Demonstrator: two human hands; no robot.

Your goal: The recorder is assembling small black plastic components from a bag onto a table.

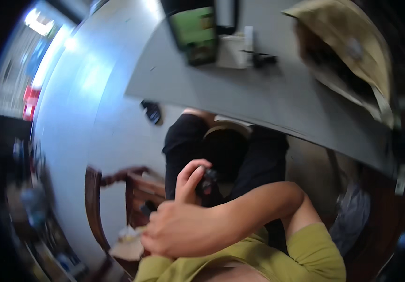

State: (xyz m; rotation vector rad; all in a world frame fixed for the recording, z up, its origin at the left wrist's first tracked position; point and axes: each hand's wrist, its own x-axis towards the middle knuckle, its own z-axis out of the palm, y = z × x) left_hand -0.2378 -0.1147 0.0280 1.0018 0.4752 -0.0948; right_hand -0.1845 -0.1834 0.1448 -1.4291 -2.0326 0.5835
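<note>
My left hand (189,182) is above my lap, its fingers closed around a small dark object (209,177) whose kind is too blurred to make out. My right arm crosses in front of my body to the left. Below the left hand and over the left forearm, my right hand (169,229) has its fingers curled, their tips mostly hidden. Close beside those fingers show a dark piece (149,207) and a whitish-yellow bit (131,232); whether the hand grips either is unclear.
A wooden chair (93,202) stands at my left. Ahead is a grey table (268,101) with a black-and-green container (195,35), a white box (233,52), a small black item (264,59) and a tan cloth bag (352,33). A dark shoe (152,113) lies on the floor.
</note>
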